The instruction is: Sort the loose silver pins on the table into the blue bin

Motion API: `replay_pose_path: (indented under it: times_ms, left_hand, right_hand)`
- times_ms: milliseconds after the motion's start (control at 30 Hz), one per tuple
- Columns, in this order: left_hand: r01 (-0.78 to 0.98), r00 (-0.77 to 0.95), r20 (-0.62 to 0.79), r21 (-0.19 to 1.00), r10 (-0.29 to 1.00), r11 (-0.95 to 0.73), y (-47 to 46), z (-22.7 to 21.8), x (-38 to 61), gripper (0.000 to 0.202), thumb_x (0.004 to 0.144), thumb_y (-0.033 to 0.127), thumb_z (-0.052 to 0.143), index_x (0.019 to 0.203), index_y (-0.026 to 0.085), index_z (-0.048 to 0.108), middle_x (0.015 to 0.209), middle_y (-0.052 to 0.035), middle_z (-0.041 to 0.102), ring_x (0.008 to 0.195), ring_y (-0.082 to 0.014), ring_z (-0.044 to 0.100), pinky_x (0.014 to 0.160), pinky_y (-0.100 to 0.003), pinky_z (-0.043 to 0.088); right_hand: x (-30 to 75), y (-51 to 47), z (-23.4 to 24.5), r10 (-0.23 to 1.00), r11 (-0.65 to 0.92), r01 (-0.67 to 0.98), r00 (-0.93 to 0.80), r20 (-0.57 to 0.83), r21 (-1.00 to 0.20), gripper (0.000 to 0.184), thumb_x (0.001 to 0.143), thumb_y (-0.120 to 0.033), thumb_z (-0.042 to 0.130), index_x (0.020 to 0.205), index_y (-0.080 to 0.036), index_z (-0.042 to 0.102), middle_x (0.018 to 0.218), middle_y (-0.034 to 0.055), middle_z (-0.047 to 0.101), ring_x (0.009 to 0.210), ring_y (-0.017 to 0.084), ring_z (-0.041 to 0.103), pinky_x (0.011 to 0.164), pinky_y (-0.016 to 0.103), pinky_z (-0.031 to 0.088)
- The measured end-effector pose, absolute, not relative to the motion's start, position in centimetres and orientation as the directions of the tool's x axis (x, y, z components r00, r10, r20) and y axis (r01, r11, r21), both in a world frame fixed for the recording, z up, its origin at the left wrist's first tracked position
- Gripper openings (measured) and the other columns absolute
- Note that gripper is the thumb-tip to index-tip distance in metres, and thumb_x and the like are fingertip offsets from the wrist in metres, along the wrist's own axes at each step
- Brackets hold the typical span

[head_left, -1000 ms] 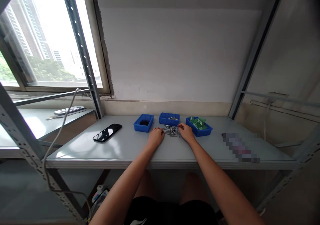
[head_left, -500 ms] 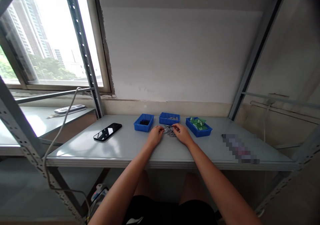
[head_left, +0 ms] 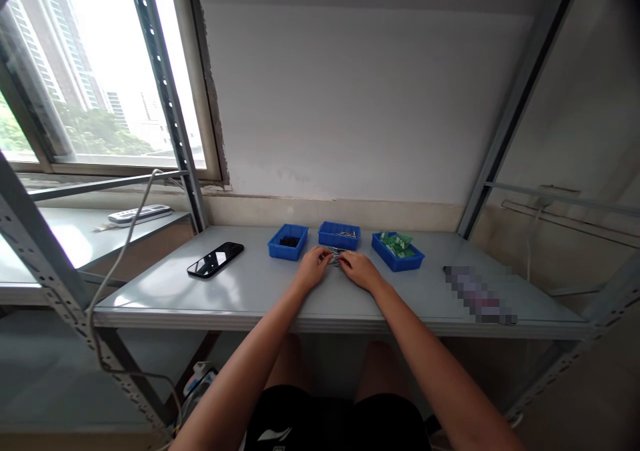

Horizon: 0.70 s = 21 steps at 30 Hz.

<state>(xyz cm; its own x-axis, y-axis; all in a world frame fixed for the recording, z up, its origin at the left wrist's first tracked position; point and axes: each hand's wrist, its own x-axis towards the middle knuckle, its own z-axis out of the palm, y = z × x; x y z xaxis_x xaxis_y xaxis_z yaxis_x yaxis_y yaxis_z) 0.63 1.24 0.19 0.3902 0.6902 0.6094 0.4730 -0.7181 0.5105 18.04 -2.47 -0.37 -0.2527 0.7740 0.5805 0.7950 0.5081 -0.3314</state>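
A small pile of slim silver metal pieces (head_left: 335, 253), perhaps screws, lies on the grey tabletop (head_left: 260, 294). From the left, my left hand (head_left: 313, 268) reaches its curled fingertips onto the pile. My right hand (head_left: 361, 271) closes in from the other side, thumb and fingers bent against the pieces. The fingertips of both hands nearly meet and hide much of the pile. Just behind stands a blue tray (head_left: 339, 241) with similar silver pieces inside. Another blue tray (head_left: 287, 253) with small dark parts is to the left. To the right, a blue tray (head_left: 400, 263) holds green packets.
A black phone (head_left: 216, 260) lies on the left of the table. On the right is a blurred-out object (head_left: 477, 295). Metal shelf posts (head_left: 165, 77) rise at the corners. A cable (head_left: 117, 257) hangs at the left, near a white power strip (head_left: 140, 215).
My hands have moved closer together over the silver pieces, covering more of the pile. The right hand shifted left. The trays stay in place.
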Motion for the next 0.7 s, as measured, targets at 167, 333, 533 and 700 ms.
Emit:
replay_pose_path:
  times_ms: [167, 333, 533, 700]
  left_hand:
    - [0.473, 0.391, 0.605, 0.514, 0.693, -0.716, 1.42, 0.09, 0.59, 0.016, 0.085, 0.027, 0.054, 0.088, 0.016, 0.065, 0.087, -0.0048, 0.064, 0.078, -0.0153, 0.058, 0.073, -0.026, 0.047]
    - [0.505, 0.417, 0.584, 0.488, 0.696, -0.712, 1.43, 0.06, 0.45, 0.019, 0.086, 0.028, 0.052, 0.088, 0.017, 0.068, 0.085, -0.0058, 0.064, 0.077, -0.017, 0.058, 0.075, -0.029, 0.047]
    - [0.517, 0.479, 0.561, 0.441, 0.675, -0.734, 1.53, -0.19, 0.58, 0.019, 0.086, 0.024, 0.052, 0.09, 0.018, 0.069, 0.085, -0.0055, 0.064, 0.079, -0.0173, 0.059, 0.079, -0.029, 0.046]
    - [0.513, 0.5, 0.563, 0.419, 0.658, -0.749, 1.52, -0.34, 0.68, 0.019, 0.087, 0.025, 0.051, 0.088, 0.018, 0.069, 0.082, -0.0048, 0.062, 0.076, -0.0169, 0.058, 0.077, -0.029, 0.046]
  right_hand:
    - [18.02, -2.42, -0.34, 0.769, 0.496, 0.801, -0.227, 0.597, -0.336, 0.02, 0.091, -0.025, 0.04, 0.094, -0.02, 0.059, 0.093, 0.0054, 0.062, 0.088, 0.018, 0.057, 0.077, 0.028, 0.04]
    - [18.14, -2.39, -0.11, 0.759, 0.484, 0.796, -0.177, 0.626, -0.363, 0.023, 0.094, -0.027, 0.035, 0.098, -0.021, 0.057, 0.093, 0.0048, 0.062, 0.087, 0.018, 0.058, 0.075, 0.027, 0.041]
    - [17.86, -2.44, -0.13, 0.755, 0.48, 0.793, -0.155, 0.637, -0.376, 0.023, 0.094, -0.03, 0.035, 0.101, -0.022, 0.055, 0.097, 0.0049, 0.064, 0.088, 0.019, 0.059, 0.076, 0.027, 0.041]
    - [17.93, -2.29, -0.24, 0.77, 0.454, 0.809, -0.146, 0.622, -0.373, 0.023, 0.094, -0.031, 0.035, 0.103, -0.022, 0.054, 0.093, 0.0045, 0.066, 0.083, 0.019, 0.061, 0.071, 0.027, 0.04]
